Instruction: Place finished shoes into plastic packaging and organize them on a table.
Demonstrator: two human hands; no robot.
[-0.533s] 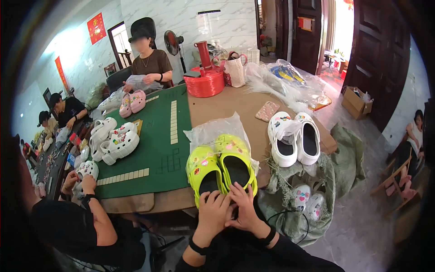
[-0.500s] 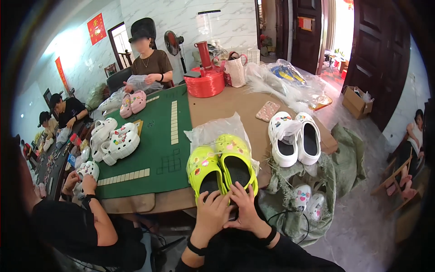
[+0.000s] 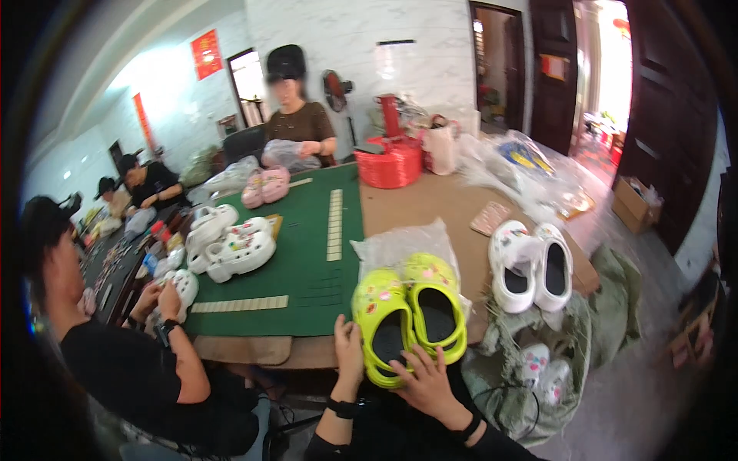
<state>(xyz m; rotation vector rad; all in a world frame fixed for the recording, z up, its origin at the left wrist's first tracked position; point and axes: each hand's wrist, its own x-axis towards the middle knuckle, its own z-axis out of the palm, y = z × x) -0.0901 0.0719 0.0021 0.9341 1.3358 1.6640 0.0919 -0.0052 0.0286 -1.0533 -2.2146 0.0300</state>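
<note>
A pair of lime-green clogs with charms sits side by side in front of me, a left clog (image 3: 377,326) and a right clog (image 3: 440,316), heels towards me. Beside the outer side of the left clog is my left hand (image 3: 348,349), fingers upright and apart, gripping nothing. My right hand (image 3: 427,386) rests its stretched-out fingers at the heels, touching the clogs but not closed round them. A crumpled clear plastic bag (image 3: 377,246) lies under and behind their toes.
White clogs (image 3: 513,280) stand on the right by a pink phone case (image 3: 489,218). A green woven sack (image 3: 576,361) hangs below, more clogs inside. Left, a co-worker (image 3: 131,369) handles a white clog beside the green mat (image 3: 323,307). A red twine roll (image 3: 384,165) stands at the back.
My view has turned left, so the scene sits farther right and lower. My left hand has moved from the heels to the left clog's outer side; my right hand stays by the heels.
</note>
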